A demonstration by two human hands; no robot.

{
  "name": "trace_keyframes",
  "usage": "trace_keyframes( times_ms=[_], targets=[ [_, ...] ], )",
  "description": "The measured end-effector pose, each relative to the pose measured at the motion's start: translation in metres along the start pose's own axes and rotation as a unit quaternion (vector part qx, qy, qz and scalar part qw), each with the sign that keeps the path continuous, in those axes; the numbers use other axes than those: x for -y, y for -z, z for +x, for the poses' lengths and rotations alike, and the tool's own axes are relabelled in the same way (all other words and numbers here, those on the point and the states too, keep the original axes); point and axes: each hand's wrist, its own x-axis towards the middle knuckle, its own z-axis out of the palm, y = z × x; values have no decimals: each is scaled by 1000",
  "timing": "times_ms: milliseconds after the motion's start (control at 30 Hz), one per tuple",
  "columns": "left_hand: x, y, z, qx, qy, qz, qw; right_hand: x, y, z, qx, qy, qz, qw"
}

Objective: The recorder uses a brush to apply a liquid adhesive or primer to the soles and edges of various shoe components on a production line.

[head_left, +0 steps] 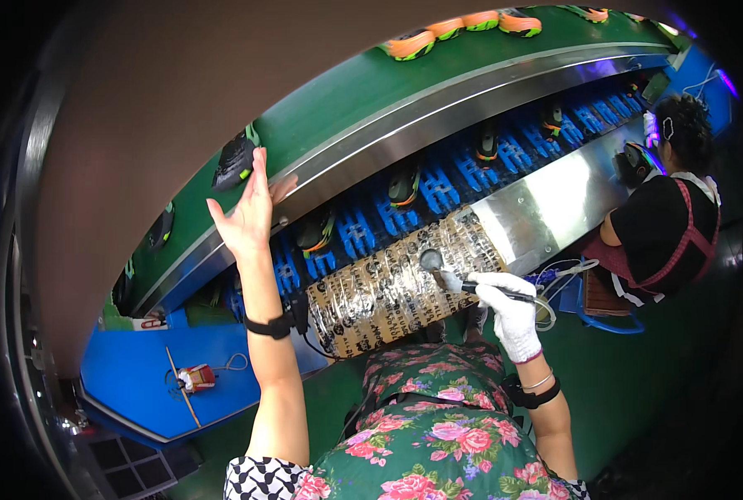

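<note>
My bare left hand (247, 218) reaches out over the metal edge of the green conveyor belt, fingers stretched and thumb apart, with nothing in it. Beside its fingertips a dark shoe (236, 161) lies on the belt; whether they touch I cannot tell. My right hand (510, 312), in a white knitted glove, is closed round the dark handle of a brush (469, 287). The brush's pale bristles are by a small round dark dish (431, 260) on the taped brown ledge (371, 296). Blue shoe holders (356, 236) run in a row between ledge and belt.
Dark shoes (404, 187) sit along the blue holders. Orange-soled shoes (463, 31) lie on the belt's far part. To the right a person (675, 208) works at the line. On the left, a blue table (138, 367) bears a small red-and-white object (196, 379) and a thin stick.
</note>
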Motion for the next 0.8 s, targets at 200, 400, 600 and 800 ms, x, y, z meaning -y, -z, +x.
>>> trace_keyframes(
  times_ms=[200,400,600,800],
  targets=[
    [70,24,35,18,-3,498,867,-3,18,5,-47,-20,38,998],
    [164,38,136,90,-113,870,471,-4,17,7,-70,-16,57,996],
    [173,47,198,89,-227,910,334,4,10,3,-80,-48,65,994],
    [134,22,115,22,-180,784,593,9,12,7,-98,-60,77,990]
  ],
)
